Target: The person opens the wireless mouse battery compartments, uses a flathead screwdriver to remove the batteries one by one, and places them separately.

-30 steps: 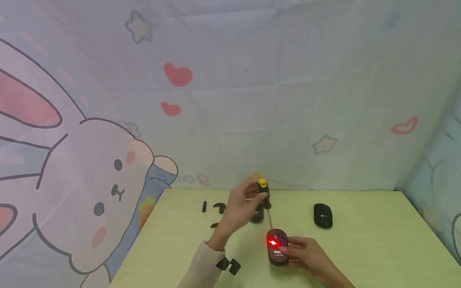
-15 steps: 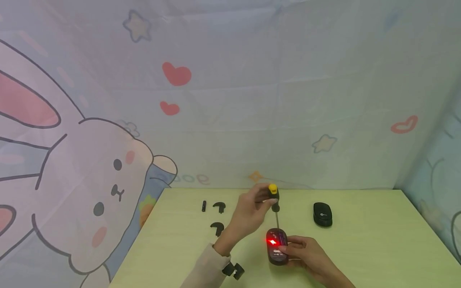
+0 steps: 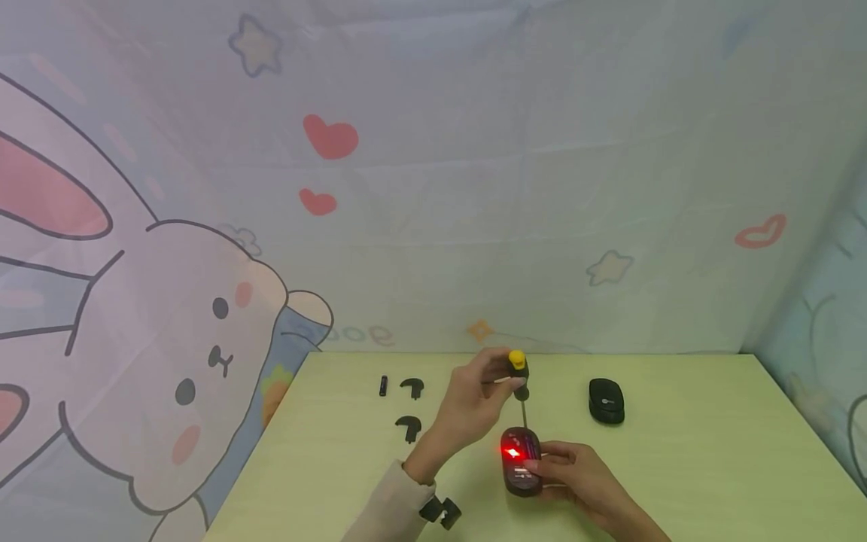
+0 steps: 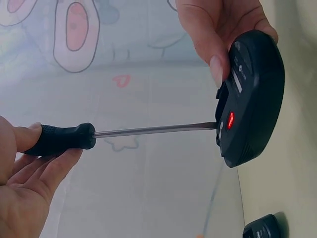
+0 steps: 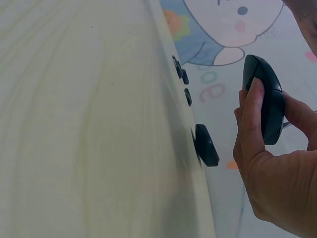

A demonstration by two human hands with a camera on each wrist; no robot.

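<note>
My left hand (image 3: 474,395) holds a screwdriver (image 3: 518,373) by its black handle with a yellow end. In the left wrist view the slim metal shaft (image 4: 153,131) runs to the underside of a dark computer mouse (image 4: 257,99), its tip right at the surface. A red light (image 4: 231,120) glows on that underside. My right hand (image 3: 576,474) grips the mouse by its side above the table, thumb on its bottom face. From the right wrist camera, the mouse (image 5: 272,101) stands on edge between thumb and fingers of my right hand (image 5: 277,173).
Another black mouse (image 3: 606,400) lies on the pale green table (image 3: 711,467) at the right. Two hook-shaped black pieces (image 3: 409,428) and a small black cylinder (image 3: 383,385) lie to the left. A cloth printed with a rabbit (image 3: 169,361) hangs behind the table.
My left hand has shifted right and slightly down, and the screwdriver's tip has moved right along the mouse's top end. A dark thing seen behind that hand earlier is now hidden. My right hand stays put.
</note>
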